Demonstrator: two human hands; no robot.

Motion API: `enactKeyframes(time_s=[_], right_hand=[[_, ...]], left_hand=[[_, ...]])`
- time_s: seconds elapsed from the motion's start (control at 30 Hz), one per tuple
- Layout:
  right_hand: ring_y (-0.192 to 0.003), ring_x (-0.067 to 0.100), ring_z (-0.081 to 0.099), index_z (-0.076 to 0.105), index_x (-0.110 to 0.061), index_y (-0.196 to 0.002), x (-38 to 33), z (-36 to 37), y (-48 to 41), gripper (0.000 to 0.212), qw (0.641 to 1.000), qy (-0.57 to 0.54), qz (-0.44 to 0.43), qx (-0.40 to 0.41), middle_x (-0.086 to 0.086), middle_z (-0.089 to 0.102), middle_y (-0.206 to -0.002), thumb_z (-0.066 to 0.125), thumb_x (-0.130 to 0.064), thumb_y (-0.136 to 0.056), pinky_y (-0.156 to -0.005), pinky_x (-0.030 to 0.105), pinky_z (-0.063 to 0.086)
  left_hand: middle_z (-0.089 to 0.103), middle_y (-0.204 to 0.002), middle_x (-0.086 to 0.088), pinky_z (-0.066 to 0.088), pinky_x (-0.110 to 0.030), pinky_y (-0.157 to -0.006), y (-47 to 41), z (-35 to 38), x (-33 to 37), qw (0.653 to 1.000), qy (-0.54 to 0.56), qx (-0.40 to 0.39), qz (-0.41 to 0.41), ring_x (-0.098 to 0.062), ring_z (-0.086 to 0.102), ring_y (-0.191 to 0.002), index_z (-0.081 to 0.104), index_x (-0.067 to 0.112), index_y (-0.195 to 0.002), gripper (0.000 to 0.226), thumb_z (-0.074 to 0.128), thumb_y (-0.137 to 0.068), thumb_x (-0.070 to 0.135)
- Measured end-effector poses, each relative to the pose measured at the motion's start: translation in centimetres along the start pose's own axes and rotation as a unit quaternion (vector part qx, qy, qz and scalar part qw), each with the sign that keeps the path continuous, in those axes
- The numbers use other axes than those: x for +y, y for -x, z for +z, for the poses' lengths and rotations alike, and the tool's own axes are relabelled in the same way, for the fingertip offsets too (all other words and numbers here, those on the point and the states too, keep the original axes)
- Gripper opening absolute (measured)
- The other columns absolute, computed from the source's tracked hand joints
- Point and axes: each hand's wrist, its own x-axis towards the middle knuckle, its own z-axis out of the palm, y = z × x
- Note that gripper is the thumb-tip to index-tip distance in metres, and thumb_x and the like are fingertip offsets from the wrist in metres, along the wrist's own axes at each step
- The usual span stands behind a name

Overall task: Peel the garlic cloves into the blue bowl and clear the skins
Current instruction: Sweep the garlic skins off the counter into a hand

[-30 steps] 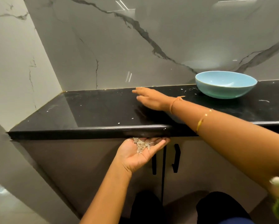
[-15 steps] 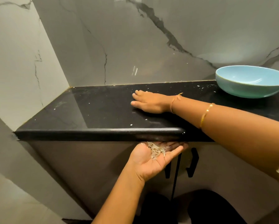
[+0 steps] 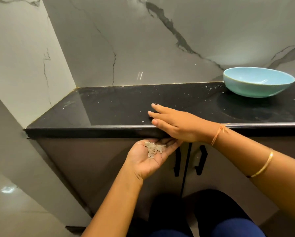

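My left hand [image 3: 147, 157] is cupped palm-up just under the front edge of the black countertop [image 3: 119, 106], with a small pile of pale garlic skins [image 3: 154, 148] lying in the palm. My right hand [image 3: 173, 123] lies flat with straight fingers at the counter's front edge, directly above the left palm. The blue bowl [image 3: 258, 82] stands at the back right of the counter, against the marble wall; I cannot see any cloves inside it from here. Tiny white skin flecks dot the counter.
A marble wall [image 3: 143, 40] rises behind and to the left of the counter. Below it are dark cabinet doors with two black handles [image 3: 200, 159]. My legs show at the bottom of the view. The counter ends at its left corner.
My right hand has swept from the middle of the counter toward me, reaching the front edge over the left palm. The left hand stayed cupped beneath the edge.
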Motion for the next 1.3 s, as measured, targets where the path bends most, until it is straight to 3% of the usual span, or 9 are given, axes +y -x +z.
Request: enactKeyframes(time_s=[0.2,0.33,0.47,0.63,0.77,0.83,1.0,1.2,1.3], right_hand=[[-0.135,0.004,0.035,0.049,-0.019,-0.136,-1.7,0.4,1.1,0.04,0.983,-0.169,-0.033,0.066,-0.004,0.044,-0.145,0.035,-0.032,-0.1,-0.111,0.018,0.027],[-0.144,0.01,0.014,0.03,-0.02,-0.146,-1.9,1.1,-0.4,0.05,1.0,0.019,-0.013,0.007,-0.004,0.023,-0.155,0.028,-0.04,-0.101,-0.119,0.032,0.009],[-0.133,0.001,0.035,0.053,-0.023,-0.132,-1.9,0.5,1.8,0.039,0.98,-0.183,-0.065,0.05,-0.004,0.05,-0.14,0.037,-0.034,-0.099,-0.111,0.017,0.022],[-0.141,0.023,0.021,0.039,-0.023,-0.141,3.3,-0.6,3.0,0.052,0.961,0.126,0.223,0.103,0.008,0.03,-0.15,0.019,-0.046,-0.099,-0.111,0.04,0.017],[-0.13,-0.009,0.032,0.049,-0.027,-0.135,1.9,-2.2,4.6,0.051,0.982,-0.174,0.067,0.014,-0.013,0.044,-0.142,0.023,-0.047,-0.096,-0.106,0.007,0.022],[-0.127,-0.01,0.037,0.053,-0.025,-0.132,3.3,-3.3,4.4,0.046,0.963,-0.235,0.055,0.118,-0.013,0.048,-0.139,0.029,-0.043,-0.097,-0.107,0.008,0.025],[-0.139,0.03,0.024,0.034,-0.012,-0.14,8.8,-3.2,2.4,0.052,0.955,0.103,0.278,0.012,0.014,0.031,-0.148,0.021,-0.043,-0.1,-0.113,0.044,0.018],[-0.137,-0.005,0.019,0.041,-0.026,-0.141,2.1,-1.8,6.0,0.05,0.992,-0.125,0.017,-0.024,-0.016,0.031,-0.15,0.026,-0.046,-0.097,-0.11,0.011,0.013],[-0.129,-0.005,0.038,0.056,-0.026,-0.127,2.4,-2.3,6.4,0.04,0.971,-0.202,0.01,0.124,-0.014,0.047,-0.139,0.036,-0.042,-0.096,-0.107,0.013,0.031]], left_hand=[[0.053,-0.128,-0.032,0.051,-0.053,-0.087,1.0,0.3,-0.4,0.998,0.032,-0.054,-0.003,-0.043,0.056,-0.114,0.047,-0.009,-0.13,0.044,0.026,-0.101,0.017],[0.064,-0.114,-0.026,0.053,-0.049,-0.078,1.1,1.0,-0.3,0.999,-0.011,0.005,0.042,-0.036,0.065,-0.098,0.058,-0.004,-0.122,0.043,0.028,-0.1,0.017],[0.059,-0.122,-0.027,0.048,-0.049,-0.096,0.9,0.7,-0.3,0.999,-0.025,-0.013,0.015,-0.039,0.061,-0.109,0.055,-0.007,-0.123,0.043,0.028,-0.101,0.018],[0.046,-0.127,-0.04,0.022,-0.056,-0.107,-0.5,2.5,-2.3,0.999,0.004,-0.021,-0.048,-0.046,0.035,-0.131,0.042,-0.022,-0.124,0.046,0.032,-0.089,0.005],[0.051,-0.126,-0.036,0.036,-0.055,-0.104,-2.3,3.5,-3.8,0.997,-0.038,-0.029,-0.056,-0.047,0.046,-0.12,0.047,-0.016,-0.126,0.046,0.036,-0.092,0.012],[0.056,-0.117,-0.036,0.033,-0.055,-0.104,-3.0,4.0,-4.3,0.997,-0.042,-0.018,-0.06,-0.045,0.046,-0.119,0.05,-0.019,-0.117,0.042,0.03,-0.095,0.011],[0.053,-0.116,-0.038,0.022,-0.054,-0.111,-3.9,4.4,-5.4,0.998,-0.006,-0.031,-0.062,-0.044,0.035,-0.131,0.049,-0.023,-0.114,0.043,0.032,-0.094,0.011],[0.057,-0.127,-0.026,0.05,-0.052,-0.086,-3.8,4.1,-5.8,0.998,-0.036,-0.047,-0.028,-0.038,0.056,-0.115,0.055,0.0,-0.126,0.046,0.04,-0.09,0.025],[0.059,-0.122,-0.029,0.044,-0.052,-0.098,-3.8,3.9,-5.8,0.998,-0.045,-0.03,-0.036,-0.04,0.054,-0.117,0.054,-0.007,-0.123,0.044,0.034,-0.097,0.023]])
